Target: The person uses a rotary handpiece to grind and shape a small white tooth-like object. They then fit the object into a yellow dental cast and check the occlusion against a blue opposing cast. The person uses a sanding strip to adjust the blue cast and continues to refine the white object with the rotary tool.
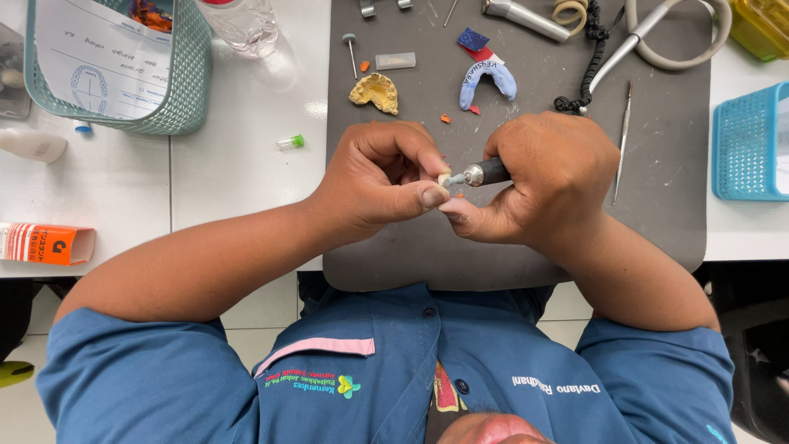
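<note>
Orange-and-white carton (45,244) lies flat at my far left on white bench. White paper form (99,53) w/ printed diagram stands inside teal basket (185,90), upper left. No screens seen.

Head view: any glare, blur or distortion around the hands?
Head view: light is even and soft, with faint shadows under the left hand and right hand; both are sharp, as is the handpiece. Mild glare on the white table near the clear bottle. Edges bow slightly from the wide lens.
</note>
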